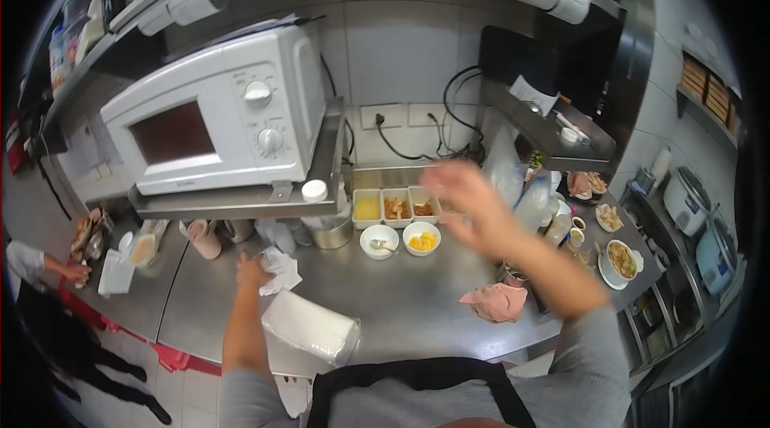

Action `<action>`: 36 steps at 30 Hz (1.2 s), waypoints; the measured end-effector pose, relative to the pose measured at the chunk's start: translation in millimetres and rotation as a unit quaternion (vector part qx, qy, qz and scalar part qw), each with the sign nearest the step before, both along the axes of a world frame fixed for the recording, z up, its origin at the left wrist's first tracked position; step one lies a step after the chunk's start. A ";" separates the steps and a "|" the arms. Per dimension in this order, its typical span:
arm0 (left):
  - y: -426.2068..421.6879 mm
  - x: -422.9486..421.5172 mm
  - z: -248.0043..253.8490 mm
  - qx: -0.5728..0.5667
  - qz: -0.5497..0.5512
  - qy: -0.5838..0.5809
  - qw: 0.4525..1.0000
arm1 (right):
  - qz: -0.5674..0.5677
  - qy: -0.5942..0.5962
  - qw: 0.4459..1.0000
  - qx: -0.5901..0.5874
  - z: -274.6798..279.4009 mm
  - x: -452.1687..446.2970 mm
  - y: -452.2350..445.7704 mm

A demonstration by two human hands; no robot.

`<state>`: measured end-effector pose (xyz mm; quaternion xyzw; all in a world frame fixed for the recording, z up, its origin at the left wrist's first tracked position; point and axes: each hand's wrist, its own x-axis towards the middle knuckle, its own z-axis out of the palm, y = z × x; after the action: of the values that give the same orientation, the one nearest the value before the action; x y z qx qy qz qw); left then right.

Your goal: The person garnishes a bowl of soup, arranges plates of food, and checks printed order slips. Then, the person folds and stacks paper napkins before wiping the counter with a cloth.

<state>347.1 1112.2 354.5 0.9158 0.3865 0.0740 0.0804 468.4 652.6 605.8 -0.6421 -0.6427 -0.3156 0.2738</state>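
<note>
My left hand (253,271) is low over the steel counter, fingers reaching forward, against the left edge of some crumpled white paper napkins (280,271). A plastic-wrapped white pack (311,327) lies just nearer to me. Raised above the counter, my right hand (469,202) is blurred by motion; its thumb and fingers are apart and nothing shows in them. Beyond and left of it stand food containers (396,208) with yellow and brown contents. In front of these are a white bowl with a spoon (378,242) and a white bowl of yellow pieces (422,239).
A white microwave (220,111) sits on a raised shelf at left. A pink cloth (496,302) lies right of centre. Soup in a white bowl (622,259), bottles and plates stand further right. Another person's hand (79,274) is at the far left counter.
</note>
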 end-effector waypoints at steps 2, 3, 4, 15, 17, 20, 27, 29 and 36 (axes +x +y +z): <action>-4.0 -16.7 12.2 0.025 -0.034 -0.103 0.994 | -0.021 -0.145 0.985 0.090 75.0 27.7 23.1; -3.7 -27.6 12.3 0.035 -0.048 -0.154 0.986 | -0.046 -0.124 0.985 0.107 110.1 34.8 37.4; -4.4 -39.8 11.6 0.053 -0.064 -0.211 0.974 | -0.027 -0.197 0.968 0.154 144.7 58.7 57.6; -93.7 -157.7 -108.5 0.054 0.056 -0.303 0.950 | -0.224 -0.331 0.873 0.279 239.1 123.2 94.3; -107.2 -152.0 -107.5 0.064 0.055 -0.281 0.956 | -0.248 -0.329 0.861 0.298 234.8 133.2 80.7; -110.3 -146.8 -104.2 0.078 0.063 -0.249 0.963 | -0.271 -0.316 0.855 0.309 232.3 141.4 61.3; -111.1 -142.0 -100.8 0.066 0.100 -0.196 0.973 | -0.146 -0.303 0.905 0.259 246.9 103.9 123.9; -109.9 -142.8 -101.9 0.065 0.098 -0.194 0.974 | -0.145 -0.295 0.920 0.216 249.4 93.0 152.8; -109.2 -144.8 -104.3 0.073 0.088 -0.213 0.970 | -0.255 -0.326 0.884 0.219 243.2 105.2 129.6</action>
<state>202.3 1003.0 250.2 0.8448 0.4329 0.3022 0.0872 573.6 782.2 849.0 -0.5684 -0.4243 -0.6988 0.0929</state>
